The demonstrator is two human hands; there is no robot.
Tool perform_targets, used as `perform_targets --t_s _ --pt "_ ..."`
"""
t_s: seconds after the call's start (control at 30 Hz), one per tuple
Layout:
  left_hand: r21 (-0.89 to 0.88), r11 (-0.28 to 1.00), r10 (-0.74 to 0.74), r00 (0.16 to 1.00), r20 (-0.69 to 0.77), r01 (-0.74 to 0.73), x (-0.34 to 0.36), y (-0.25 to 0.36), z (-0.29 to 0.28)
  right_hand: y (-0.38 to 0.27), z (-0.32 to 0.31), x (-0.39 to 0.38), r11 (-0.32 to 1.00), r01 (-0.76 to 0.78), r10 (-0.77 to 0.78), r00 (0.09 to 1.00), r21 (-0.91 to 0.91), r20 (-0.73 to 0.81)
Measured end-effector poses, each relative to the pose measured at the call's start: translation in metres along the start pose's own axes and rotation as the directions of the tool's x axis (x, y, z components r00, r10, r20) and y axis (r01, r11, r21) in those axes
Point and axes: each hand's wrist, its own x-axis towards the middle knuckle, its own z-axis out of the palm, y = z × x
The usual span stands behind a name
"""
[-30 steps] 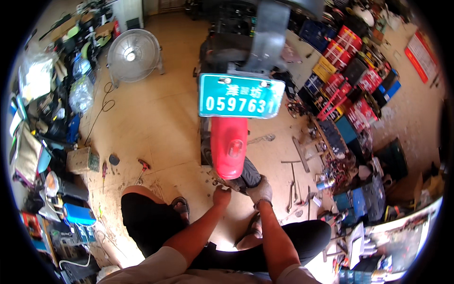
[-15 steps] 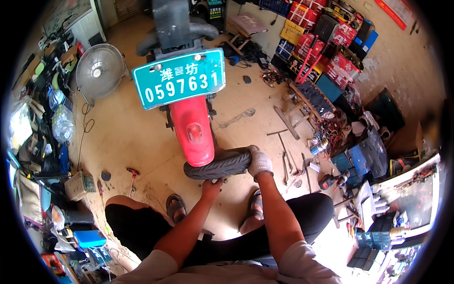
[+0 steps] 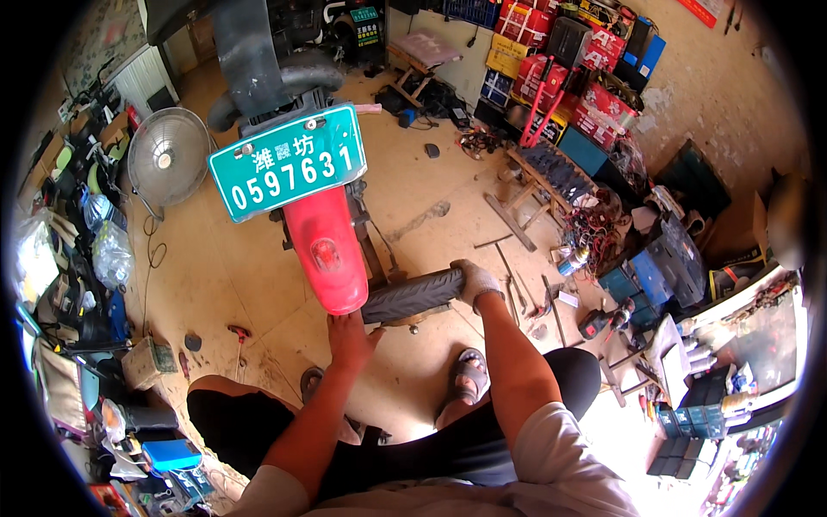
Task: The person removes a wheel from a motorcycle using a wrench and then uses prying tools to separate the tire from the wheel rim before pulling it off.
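A scooter or electric bike stands in front of me, its red rear fender [image 3: 323, 246] under a green licence plate [image 3: 289, 162]. My bare left hand [image 3: 349, 345] holds the fender's lower tip, with the fingertips hidden beneath it and the thumb out to the side. To the right of the fender a black tyred wheel [image 3: 413, 295] leans out at an angle, standing apart from the bike's centre line. My right hand [image 3: 478, 283], in a pale work glove, is closed around the outer right end of the tyre. Whether the wheel is still attached to the bike is hidden.
A T-handled tool [image 3: 239, 336] lies on the floor to the left. Several long hand tools [image 3: 512, 280] and a red-black power drill [image 3: 599, 320] lie to the right. A round fan [image 3: 168, 159] stands far left, a small wooden bench [image 3: 543, 177] right, stacked boxes [image 3: 525, 77] behind.
The fender and plate have shifted left. The wheel now sticks out to the right of the fender rather than under it. My left hand has moved from the tyre's underside to the fender tip.
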Motion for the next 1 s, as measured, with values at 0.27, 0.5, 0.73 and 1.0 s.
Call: perform_targets --t_s 0.27,0.5,0.73,1.0 --pt "-0.287 0.957 -0.037 0.999 0.032 0.045 0.015 -0.041 0.035 -0.011 -0.015 0.0 0.993 0.09 -0.088 0.996 -0.071 0.022" --pt "-0.337 0.924 -0.201 0.979 -0.028 0.18 0.03 -0.026 0.065 -0.08 -0.077 0.055 0.99 0.001 0.004 0.999 0.139 -0.037" --pt "-0.406 0.891 -0.239 0.97 -0.044 0.201 0.103 -0.011 0.087 -0.027 -0.126 0.095 0.873 0.292 -0.107 0.896 -0.39 0.431" --pt "-0.138 0.969 -0.213 0.976 -0.052 0.204 0.104 -0.041 0.086 0.118 -0.096 -0.062 0.946 -0.023 0.06 0.993 -0.323 0.105"
